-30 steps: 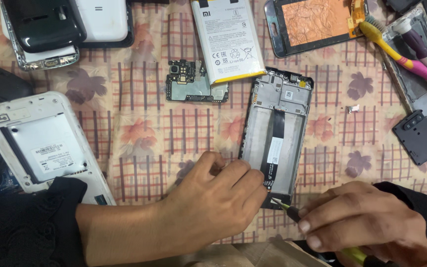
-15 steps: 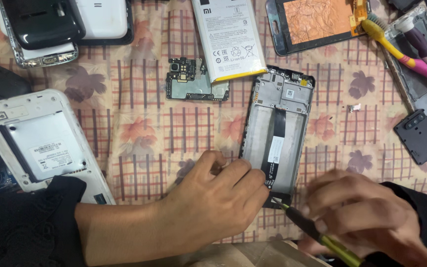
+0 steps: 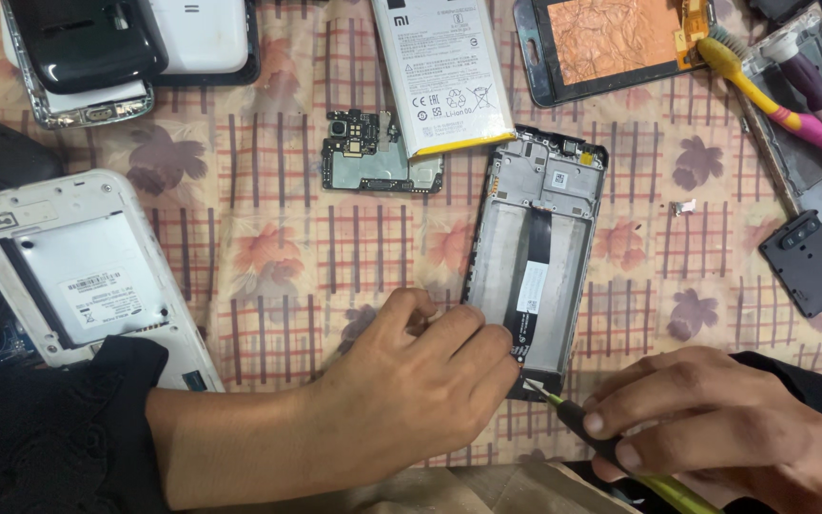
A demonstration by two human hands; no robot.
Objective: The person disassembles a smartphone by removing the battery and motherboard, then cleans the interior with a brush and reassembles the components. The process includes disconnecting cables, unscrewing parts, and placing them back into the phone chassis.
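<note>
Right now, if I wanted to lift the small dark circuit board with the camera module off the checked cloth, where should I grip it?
Take the small dark circuit board by its two long edges, pinching from above at its bare left half. It lies flat on the checked cloth, and its right end sits against the white battery, so that side looks crowded. Both hands are busy at the grey phone frame.

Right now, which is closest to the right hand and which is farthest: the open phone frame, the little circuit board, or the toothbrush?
Measured from the right hand in the head view:
1. Open phone frame: just up and left, with the hand's tool tip at its bottom edge.
2. Little circuit board: farther up and left, beside the white battery.
3. Toothbrush: top right corner; its distance looks close to the board's, so I can't rank those two firmly.
</note>
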